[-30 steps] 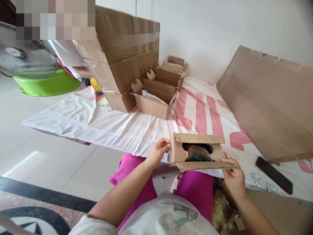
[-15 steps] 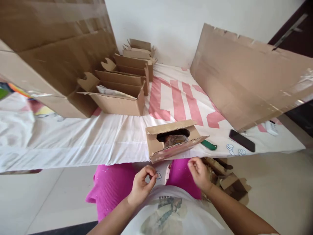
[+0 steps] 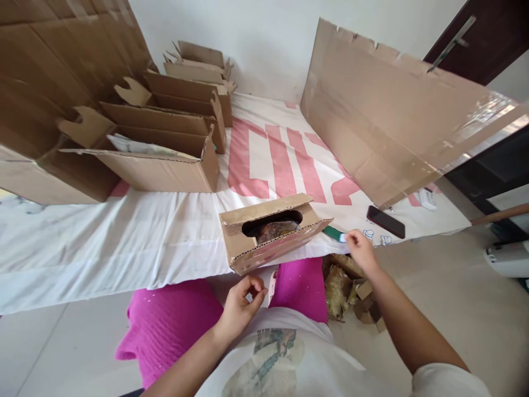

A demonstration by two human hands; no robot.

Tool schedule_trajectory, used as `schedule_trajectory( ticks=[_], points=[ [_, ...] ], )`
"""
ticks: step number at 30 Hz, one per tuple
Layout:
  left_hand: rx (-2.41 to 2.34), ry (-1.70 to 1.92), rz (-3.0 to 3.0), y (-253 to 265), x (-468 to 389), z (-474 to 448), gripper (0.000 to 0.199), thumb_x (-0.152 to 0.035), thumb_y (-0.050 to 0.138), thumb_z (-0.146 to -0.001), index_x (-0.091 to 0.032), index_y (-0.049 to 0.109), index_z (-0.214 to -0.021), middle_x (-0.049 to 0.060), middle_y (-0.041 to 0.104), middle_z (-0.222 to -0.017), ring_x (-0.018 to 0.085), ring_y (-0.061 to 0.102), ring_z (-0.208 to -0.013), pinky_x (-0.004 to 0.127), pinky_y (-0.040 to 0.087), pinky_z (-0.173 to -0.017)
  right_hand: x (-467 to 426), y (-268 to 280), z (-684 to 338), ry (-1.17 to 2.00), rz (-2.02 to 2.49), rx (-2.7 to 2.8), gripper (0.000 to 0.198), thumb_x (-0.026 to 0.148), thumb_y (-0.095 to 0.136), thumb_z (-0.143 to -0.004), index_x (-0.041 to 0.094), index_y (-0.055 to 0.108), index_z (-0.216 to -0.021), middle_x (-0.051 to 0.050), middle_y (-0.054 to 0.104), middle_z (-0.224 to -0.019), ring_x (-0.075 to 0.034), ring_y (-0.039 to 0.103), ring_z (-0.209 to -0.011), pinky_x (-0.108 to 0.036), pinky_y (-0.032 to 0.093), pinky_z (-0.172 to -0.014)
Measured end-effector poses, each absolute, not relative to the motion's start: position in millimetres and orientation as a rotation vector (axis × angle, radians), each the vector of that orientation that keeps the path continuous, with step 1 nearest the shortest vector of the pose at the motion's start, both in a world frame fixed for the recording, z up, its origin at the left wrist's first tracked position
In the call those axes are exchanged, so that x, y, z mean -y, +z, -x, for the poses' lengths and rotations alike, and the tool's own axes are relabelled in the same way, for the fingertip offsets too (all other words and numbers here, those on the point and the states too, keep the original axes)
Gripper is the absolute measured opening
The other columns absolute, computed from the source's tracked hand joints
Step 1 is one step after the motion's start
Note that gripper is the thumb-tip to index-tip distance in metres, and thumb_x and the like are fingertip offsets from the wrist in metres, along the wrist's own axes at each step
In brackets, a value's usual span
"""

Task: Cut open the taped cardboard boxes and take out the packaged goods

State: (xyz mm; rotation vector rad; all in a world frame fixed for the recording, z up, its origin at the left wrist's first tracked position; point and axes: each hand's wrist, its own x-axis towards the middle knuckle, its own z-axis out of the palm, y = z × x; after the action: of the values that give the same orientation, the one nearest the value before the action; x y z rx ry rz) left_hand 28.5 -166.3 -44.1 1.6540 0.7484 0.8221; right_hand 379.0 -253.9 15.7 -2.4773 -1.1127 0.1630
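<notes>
My left hand (image 3: 243,303) hovers in front of the table edge, thumb and fingertips curled together into a ring, with nothing visible in it. On the table edge above it stands a small cardboard box (image 3: 273,253) with an oval cutout. Through the cutout a brownish, patterned item (image 3: 275,230) shows, only in part. Right of the box lies a slim green handle-like tool (image 3: 332,234), its left end hidden behind the box flap. The pinched fingers of my right hand (image 3: 360,249) are at its right end, where a small whitish patch shows.
Several open cardboard boxes (image 3: 165,171) stand in a row at the left, the nearest holding papers (image 3: 144,148). A large cardboard panel (image 3: 372,116) leans at the right. Near it lie a phone (image 3: 386,221) and a small white object (image 3: 427,198). Cardboard scraps (image 3: 351,286) are under the table.
My right hand has moved right and up to the end of the green tool. My left hand keeps its curled shape. The view has turned to the right.
</notes>
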Motion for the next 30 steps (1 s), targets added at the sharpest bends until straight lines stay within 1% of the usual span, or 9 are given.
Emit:
schedule_trajectory(
  ticks=[5, 8, 11, 14, 16, 18, 22, 27, 30],
  points=[
    [-0.746, 0.782, -1.662, -45.7, 165.8, -29.7, 0.018, -0.029, 0.059, -0.083, -0.018, 0.051, -0.071, 0.0, 0.059, -0.068, 0.01, 0.055, -0.061, 0.021, 0.048, -0.058, 272.6, 30.8, -482.8, 0.14, 2.877, 0.75, 0.026, 0.034, 0.052, -0.079, 0.02, 0.058, -0.059, -0.005, 0.06, -0.056, -0.019, 0.056, -0.059, -0.029, 0.041, -0.057],
    [-0.736, 0.739, -1.693, -46.5, 168.0, -32.6, 0.018, -0.03, 0.06, -0.083, -0.018, 0.051, -0.071, 0.001, 0.059, -0.069, 0.011, 0.056, -0.061, 0.021, 0.048, -0.059, 278.3, 27.1, -497.4, 0.254, 2.994, 0.709, 0.026, 0.035, 0.06, -0.075, 0.019, 0.06, -0.055, -0.005, 0.061, -0.056, -0.02, 0.059, -0.06, -0.03, 0.042, -0.059],
    [-0.73, 0.731, -1.745, -45.6, 168.7, -31.7, 0.017, -0.029, 0.059, -0.085, -0.019, 0.053, -0.073, 0.001, 0.061, -0.069, 0.012, 0.057, -0.061, 0.022, 0.049, -0.058, 278.4, 24.3, -497.4, 0.259, 3.061, 0.681, 0.022, 0.039, 0.064, -0.074, 0.018, 0.068, -0.069, -0.011, 0.068, -0.074, -0.026, 0.065, -0.073, -0.035, 0.046, -0.067],
    [-0.716, 0.862, -1.858, -39.6, 165.1, -23.2, 0.012, -0.025, 0.06, -0.085, -0.019, 0.054, -0.076, 0.0, 0.061, -0.067, 0.011, 0.057, -0.058, 0.022, 0.047, -0.056, 278.3, 26.0, -497.5, 0.034, 3.079, 0.698, 0.042, 0.044, 0.07, -0.069, 0.014, 0.069, -0.098, -0.021, 0.065, -0.104, -0.034, 0.063, -0.095, -0.044, 0.048, -0.079],
    [-0.644, 1.047, -1.935, -33.0, 159.7, -14.6, 0.01, -0.02, 0.062, -0.083, -0.02, 0.053, -0.077, -0.001, 0.059, -0.065, 0.011, 0.056, -0.057, 0.022, 0.046, -0.056, 277.3, 26.6, -496.1, -0.176, 2.967, 0.831, 0.048, 0.045, 0.068, -0.07, 0.013, 0.067, -0.106, -0.021, 0.062, -0.108, -0.034, 0.061, -0.1, -0.046, 0.048, -0.085],
    [-0.585, 1.24, -1.926, -25.6, 151.8, -6.7, 0.011, -0.016, 0.061, -0.083, -0.02, 0.052, -0.08, -0.002, 0.056, -0.064, 0.011, 0.054, -0.057, 0.022, 0.044, -0.056, 272.5, 25.6, -488.0, -0.304, 2.727, 1.051, 0.039, 0.043, 0.06, -0.076, 0.015, 0.068, -0.102, -0.015, 0.063, -0.099, -0.03, 0.061, -0.095, -0.045, 0.048, -0.088],
    [-0.796, 1.534, -1.763, -10.8, 131.9, 0.5, 0.005, -0.022, 0.057, -0.089, -0.02, 0.053, -0.092, 0.0, 0.054, -0.074, 0.014, 0.054, -0.069, 0.026, 0.045, -0.065, 250.2, 23.2, -437.4, -0.27, 2.195, 1.425, 0.035, 0.044, 0.054, -0.083, 0.017, 0.065, -0.103, -0.01, 0.065, -0.091, -0.025, 0.062, -0.087, -0.043, 0.052, -0.083],
    [-0.822, 1.527, -1.898, 16.7, 117.9, 3.0, 0.035, -0.04, 0.039, -0.098, -0.02, 0.057, -0.121, 0.013, 0.056, -0.117, 0.025, 0.054, -0.108, 0.043, 0.047, -0.09, 223.8, 34.7, -348.3, -0.086, 1.775, 1.765, 0.049, 0.031, 0.057, -0.088, 0.022, 0.046, -0.135, -0.012, 0.061, -0.124, -0.024, 0.062, -0.106, -0.041, 0.056, -0.085],
    [-0.614, 1.453, -2.081, 37.3, 119.3, 6.4, 0.045, -0.041, 0.026, -0.1, -0.024, 0.067, -0.108, 0.011, 0.058, -0.119, 0.028, 0.051, -0.114, 0.052, 0.044, -0.098, 220.3, 49.7, -324.9, -0.079, 1.589, 1.864, 0.039, 0.018, 0.046, -0.091, 0.026, 0.054, -0.128, -0.01, 0.061, -0.122, -0.024, 0.06, -0.11, -0.044, 0.054, -0.091]
  ],
)
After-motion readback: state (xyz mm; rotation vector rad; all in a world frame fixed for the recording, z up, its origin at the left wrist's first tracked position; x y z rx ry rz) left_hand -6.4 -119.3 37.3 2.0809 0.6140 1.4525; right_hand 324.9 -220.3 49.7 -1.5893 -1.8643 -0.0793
